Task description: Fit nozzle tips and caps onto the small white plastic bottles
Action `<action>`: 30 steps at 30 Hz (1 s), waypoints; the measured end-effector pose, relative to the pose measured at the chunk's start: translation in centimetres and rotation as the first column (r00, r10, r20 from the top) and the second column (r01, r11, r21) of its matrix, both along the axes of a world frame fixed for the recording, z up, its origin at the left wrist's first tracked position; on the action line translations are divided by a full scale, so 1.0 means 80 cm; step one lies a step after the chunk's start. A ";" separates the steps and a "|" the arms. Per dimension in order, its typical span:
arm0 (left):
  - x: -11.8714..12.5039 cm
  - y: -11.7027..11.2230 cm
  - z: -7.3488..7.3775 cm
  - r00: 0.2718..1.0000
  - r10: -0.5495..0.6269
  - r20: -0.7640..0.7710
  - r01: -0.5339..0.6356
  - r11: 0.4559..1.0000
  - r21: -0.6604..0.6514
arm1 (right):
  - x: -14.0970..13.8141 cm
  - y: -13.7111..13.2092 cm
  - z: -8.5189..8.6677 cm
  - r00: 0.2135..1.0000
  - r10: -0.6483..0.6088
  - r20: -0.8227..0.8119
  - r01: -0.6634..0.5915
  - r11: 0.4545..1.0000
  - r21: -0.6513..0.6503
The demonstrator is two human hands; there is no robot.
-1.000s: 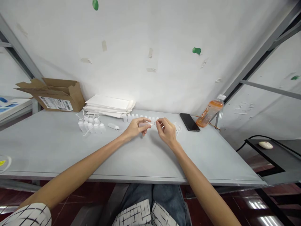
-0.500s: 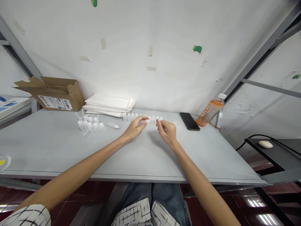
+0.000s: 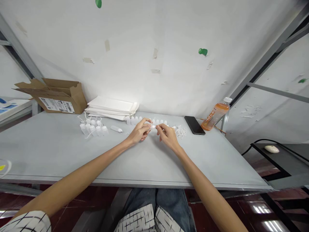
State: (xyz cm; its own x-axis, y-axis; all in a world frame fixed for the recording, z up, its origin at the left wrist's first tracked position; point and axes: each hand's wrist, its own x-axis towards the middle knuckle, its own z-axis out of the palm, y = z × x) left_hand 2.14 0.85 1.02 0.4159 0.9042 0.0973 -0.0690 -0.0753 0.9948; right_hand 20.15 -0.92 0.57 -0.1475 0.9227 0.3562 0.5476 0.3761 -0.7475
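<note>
My left hand (image 3: 141, 131) is closed around a small white plastic bottle (image 3: 152, 127), which lies on its side in my fingers with its top end pointing right. Thumb and fingertips of my right hand (image 3: 166, 133) pinch together at that top end; whatever is between them is too small to make out. Behind both hands runs a row of small white bottles (image 3: 132, 120). Just right of my right hand lies a pile of tiny white pieces (image 3: 181, 131).
At left stand several white bottles with thin tubes (image 3: 92, 129), and one bottle (image 3: 116, 129) lies flat. Farther back are an open cardboard box (image 3: 56, 96) and stacked white sheets (image 3: 111, 108). A phone (image 3: 194, 125) and an orange drink bottle (image 3: 215, 115) are at right.
My right hand has moved left, and its fingertips now meet the top of the bottle in my left hand. More of the pile of white pieces shows.
</note>
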 end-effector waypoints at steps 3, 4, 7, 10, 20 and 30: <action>0.002 -0.005 0.002 0.999 -0.038 -0.034 0.037 0.999 -0.038 | -0.001 -0.003 0.002 0.997 0.056 -0.054 -0.058 0.998 -0.028; 0.003 -0.006 0.002 0.998 -0.046 -0.042 0.044 0.998 -0.043 | -0.001 -0.004 0.003 0.995 0.077 -0.069 -0.079 0.996 -0.035; 0.004 -0.008 0.001 0.997 -0.059 -0.053 0.057 0.997 -0.045 | -0.002 -0.005 0.003 0.986 0.126 -0.111 -0.134 0.988 -0.077; 0.004 -0.006 -0.003 0.996 -0.061 -0.058 0.060 0.998 -0.016 | -0.002 -0.003 0.000 0.973 0.150 -0.175 -0.175 0.975 -0.140; 0.005 -0.009 -0.011 0.950 0.098 -0.297 0.006 0.943 0.332 | -0.001 0.006 -0.003 0.932 0.024 -0.363 -0.110 0.970 -0.218; 0.008 -0.011 -0.013 0.952 0.159 -0.260 -0.070 0.945 0.320 | -0.013 0.002 -0.015 0.907 -0.016 -0.421 -0.047 0.989 -0.139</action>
State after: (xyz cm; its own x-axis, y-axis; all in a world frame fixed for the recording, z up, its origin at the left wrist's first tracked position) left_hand 2.79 -0.05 0.01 0.3616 0.8926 0.2694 0.2349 -0.3669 0.9001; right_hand 19.12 -0.80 -0.62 -0.0279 0.9670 0.2534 0.1660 0.2544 -0.9527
